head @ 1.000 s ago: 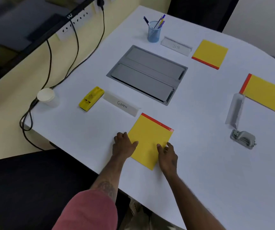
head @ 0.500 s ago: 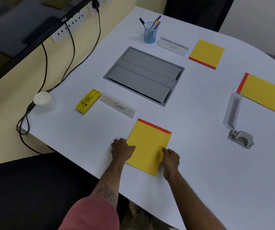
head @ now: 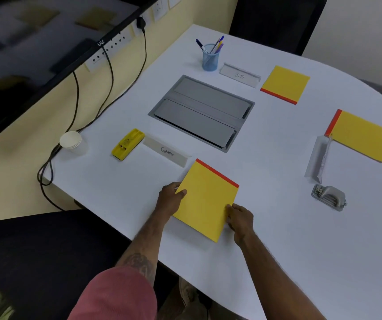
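the pad (head: pixel 206 199) lay on the white counter (head: pixel 277 239), near its front edge, just by the giraffe card (head: pixel 167 152); the left hand (head: pixel 170 200) held its left side, fingers curled, thumb on top; the right hand (head: pixel 240 218) gripped its right side

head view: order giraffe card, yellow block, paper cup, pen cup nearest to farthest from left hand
1. giraffe card, just ahead of the left hand
2. yellow block, ahead and left
3. paper cup, left table edge
4. pen cup, far side
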Demonstrator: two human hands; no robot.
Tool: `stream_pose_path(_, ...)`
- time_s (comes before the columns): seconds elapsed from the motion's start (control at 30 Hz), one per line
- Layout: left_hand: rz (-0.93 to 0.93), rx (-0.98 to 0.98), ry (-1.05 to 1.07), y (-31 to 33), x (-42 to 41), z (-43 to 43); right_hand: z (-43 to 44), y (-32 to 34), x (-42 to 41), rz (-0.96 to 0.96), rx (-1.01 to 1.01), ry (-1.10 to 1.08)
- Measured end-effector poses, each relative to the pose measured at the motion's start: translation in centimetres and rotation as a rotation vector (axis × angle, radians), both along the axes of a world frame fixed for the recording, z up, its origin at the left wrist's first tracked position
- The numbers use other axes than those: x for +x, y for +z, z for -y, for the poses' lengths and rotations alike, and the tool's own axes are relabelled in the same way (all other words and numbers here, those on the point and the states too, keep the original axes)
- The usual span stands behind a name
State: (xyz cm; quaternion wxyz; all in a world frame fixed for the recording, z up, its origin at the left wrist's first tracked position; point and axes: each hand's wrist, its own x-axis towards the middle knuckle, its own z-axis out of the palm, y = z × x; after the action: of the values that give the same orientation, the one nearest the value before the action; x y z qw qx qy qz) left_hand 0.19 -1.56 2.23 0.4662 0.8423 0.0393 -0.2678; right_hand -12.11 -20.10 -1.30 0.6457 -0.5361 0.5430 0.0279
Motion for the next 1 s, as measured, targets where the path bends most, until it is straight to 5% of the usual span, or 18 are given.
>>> stream_pose_path(0.6,0.171,0.001,0.080,10.3,5.1,-6.6,-2.6,10.6,9.6,0.438,0.245,0.275)
stream_pose_path(0.8,0.269,0.028,0.238,9.0,9.3,-11.5,-6.4,11.0,16.5,0.415,0.218,0.229)
stream_pose_path(1.0,0.357,0.307,0.266,4.1,14.9,-18.0,-10.6,10.6,25.1,0.422,0.158,0.218)
